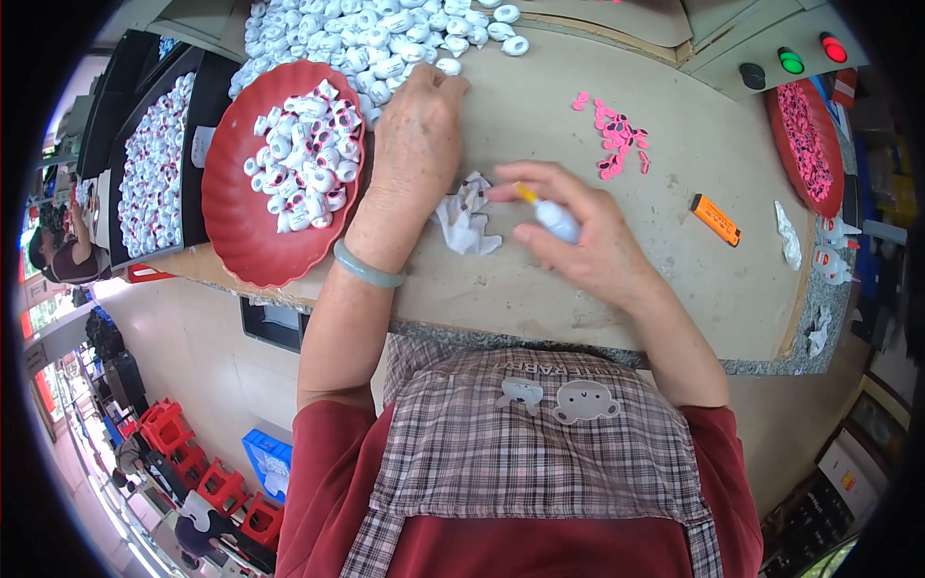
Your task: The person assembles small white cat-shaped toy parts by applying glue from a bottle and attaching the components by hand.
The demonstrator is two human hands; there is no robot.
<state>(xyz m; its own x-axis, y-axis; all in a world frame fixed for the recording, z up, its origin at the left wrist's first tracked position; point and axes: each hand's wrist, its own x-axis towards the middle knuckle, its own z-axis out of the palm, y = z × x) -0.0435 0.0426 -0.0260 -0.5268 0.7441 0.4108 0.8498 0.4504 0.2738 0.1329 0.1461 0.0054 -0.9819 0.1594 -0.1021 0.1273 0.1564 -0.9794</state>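
Beige worktop point(597, 279); right hand point(578, 236) grips small glue bottle point(551, 214); left hand point(416, 144), seemingly open, touches white rings point(385, 43)

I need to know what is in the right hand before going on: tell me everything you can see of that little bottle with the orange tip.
The small bottle looks like white plastic, with a narrow orange nozzle at its upper left end. It lies tilted, nozzle pointing left toward the crumpled white tissue on the table and stopping just short of it. The right hand grips it, fingers wrapped over the body, so most of it is hidden. Its contents cannot be seen.
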